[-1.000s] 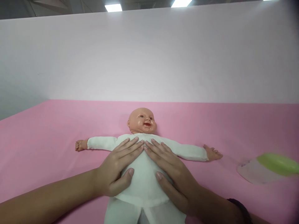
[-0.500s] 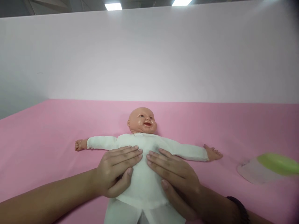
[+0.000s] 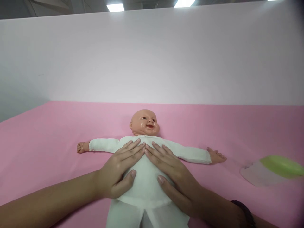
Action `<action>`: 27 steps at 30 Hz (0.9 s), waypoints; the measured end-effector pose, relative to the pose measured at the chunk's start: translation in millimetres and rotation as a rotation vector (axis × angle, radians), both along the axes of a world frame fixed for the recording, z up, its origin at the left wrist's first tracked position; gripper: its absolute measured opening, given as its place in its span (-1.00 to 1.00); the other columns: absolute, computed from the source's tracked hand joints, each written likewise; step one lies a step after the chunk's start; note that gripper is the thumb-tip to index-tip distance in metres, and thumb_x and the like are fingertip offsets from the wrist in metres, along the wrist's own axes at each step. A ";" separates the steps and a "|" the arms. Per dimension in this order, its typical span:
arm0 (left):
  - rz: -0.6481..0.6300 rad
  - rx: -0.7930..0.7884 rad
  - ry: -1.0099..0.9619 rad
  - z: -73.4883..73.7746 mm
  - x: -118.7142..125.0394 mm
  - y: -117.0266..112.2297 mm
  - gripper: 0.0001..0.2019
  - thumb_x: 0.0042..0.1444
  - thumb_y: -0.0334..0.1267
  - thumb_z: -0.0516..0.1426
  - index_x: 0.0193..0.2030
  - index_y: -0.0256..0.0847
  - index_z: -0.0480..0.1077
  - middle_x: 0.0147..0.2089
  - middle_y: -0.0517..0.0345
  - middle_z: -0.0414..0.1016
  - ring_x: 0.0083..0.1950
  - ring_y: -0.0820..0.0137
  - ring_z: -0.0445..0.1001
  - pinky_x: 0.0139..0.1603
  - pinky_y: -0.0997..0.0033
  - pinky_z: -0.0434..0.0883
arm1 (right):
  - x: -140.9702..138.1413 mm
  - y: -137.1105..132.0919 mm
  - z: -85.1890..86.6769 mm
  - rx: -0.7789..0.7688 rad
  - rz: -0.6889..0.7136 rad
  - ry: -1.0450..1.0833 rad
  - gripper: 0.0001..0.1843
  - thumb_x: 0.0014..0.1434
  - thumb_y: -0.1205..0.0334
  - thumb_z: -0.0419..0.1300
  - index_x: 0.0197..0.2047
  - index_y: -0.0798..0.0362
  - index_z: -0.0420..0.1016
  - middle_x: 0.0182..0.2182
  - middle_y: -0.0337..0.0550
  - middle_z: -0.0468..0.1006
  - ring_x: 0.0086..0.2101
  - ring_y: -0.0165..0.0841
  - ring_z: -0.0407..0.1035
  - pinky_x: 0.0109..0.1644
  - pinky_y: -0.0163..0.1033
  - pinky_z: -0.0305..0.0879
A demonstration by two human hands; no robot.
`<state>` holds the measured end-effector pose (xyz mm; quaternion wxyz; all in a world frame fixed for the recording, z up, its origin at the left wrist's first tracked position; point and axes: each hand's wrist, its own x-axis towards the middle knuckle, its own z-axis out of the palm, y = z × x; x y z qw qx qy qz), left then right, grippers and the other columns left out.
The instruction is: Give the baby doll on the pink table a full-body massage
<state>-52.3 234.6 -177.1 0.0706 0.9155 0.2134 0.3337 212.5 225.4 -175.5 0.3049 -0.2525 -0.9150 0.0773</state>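
A baby doll (image 3: 145, 123) in a white suit lies on its back on the pink surface (image 3: 47, 136), arms spread out to both sides. My left hand (image 3: 121, 169) lies flat on the left side of the doll's chest, fingers stretched out and pointing up toward its neck. My right hand (image 3: 172, 172) lies flat on the right side of the chest, fingers stretched out too. The fingertips of both hands nearly meet at the middle of the chest. Neither hand holds anything. The doll's legs run out of the frame at the bottom.
A translucent container with a green lid (image 3: 273, 169) lies on the pink surface at the far right. A plain white wall (image 3: 152, 57) stands behind the surface. A dark band (image 3: 244, 212) is round my right wrist.
My hands slid down and outward over the doll's chest half a second ago, then came back up with fingertips together near its collar. The doll has not moved.
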 end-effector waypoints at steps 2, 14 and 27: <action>0.016 -0.020 0.007 0.3 0.2 -0.7 -0.33 0.33 -0.30 -0.02 0.55 -0.35 -0.02 0.54 -0.23 0.06 0.59 0.07 -0.05 0.56 -0.13 0.02 | -0.7 0.1 -1.5 -0.021 -0.024 -0.007 -0.30 0.43 0.22 -0.02 0.57 0.03 -0.07 0.46 -0.05 0.10 0.47 -0.15 -0.11 0.47 0.25 -0.01; 0.160 -0.050 0.047 0.4 1.9 -5.4 -0.34 0.36 -0.25 -0.05 0.57 -0.27 -0.06 0.57 -0.16 -0.03 0.60 0.08 -0.10 0.58 -0.10 -0.04 | -3.6 -0.6 -8.2 0.016 -0.167 0.037 -0.32 0.42 0.18 0.00 0.54 0.12 0.02 0.45 -0.01 0.11 0.45 -0.14 -0.01 0.45 0.18 0.11; 0.218 -0.123 0.017 -0.2 1.4 -4.6 -0.39 0.41 -0.30 -0.07 0.57 -0.07 -0.04 0.57 0.06 0.03 0.59 0.22 -0.05 0.60 -0.02 0.00 | -2.9 1.1 -14.8 -0.012 -0.236 0.107 -0.39 0.43 0.20 0.01 0.50 0.05 0.13 0.42 -0.09 0.21 0.41 -0.18 0.10 0.45 0.14 0.17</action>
